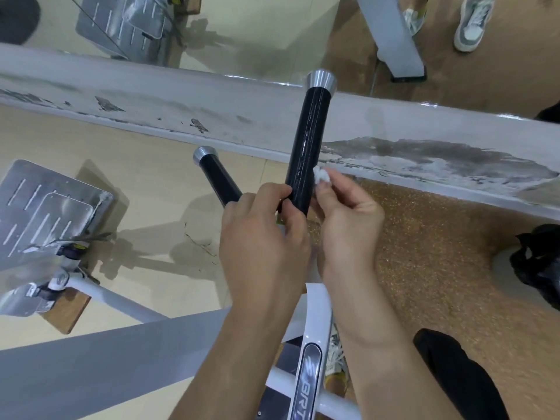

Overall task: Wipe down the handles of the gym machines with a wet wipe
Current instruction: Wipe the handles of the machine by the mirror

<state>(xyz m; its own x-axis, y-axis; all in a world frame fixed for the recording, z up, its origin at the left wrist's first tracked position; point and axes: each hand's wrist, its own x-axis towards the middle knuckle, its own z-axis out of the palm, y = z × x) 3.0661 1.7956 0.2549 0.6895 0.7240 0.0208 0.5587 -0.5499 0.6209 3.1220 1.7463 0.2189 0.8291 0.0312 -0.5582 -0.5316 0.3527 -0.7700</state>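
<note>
Left hand (263, 237) gripped the black handle (306, 147) low down — right hand (348, 219) pinched the wet wipe (321, 175) against its side.

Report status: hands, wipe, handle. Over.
Left grip holds the lower end of the long black silver-capped handle. Right grip pinches a small white wadded wipe against its right side. Nothing blocks the upper handle; second shorter black handle sits clear, left.
</note>
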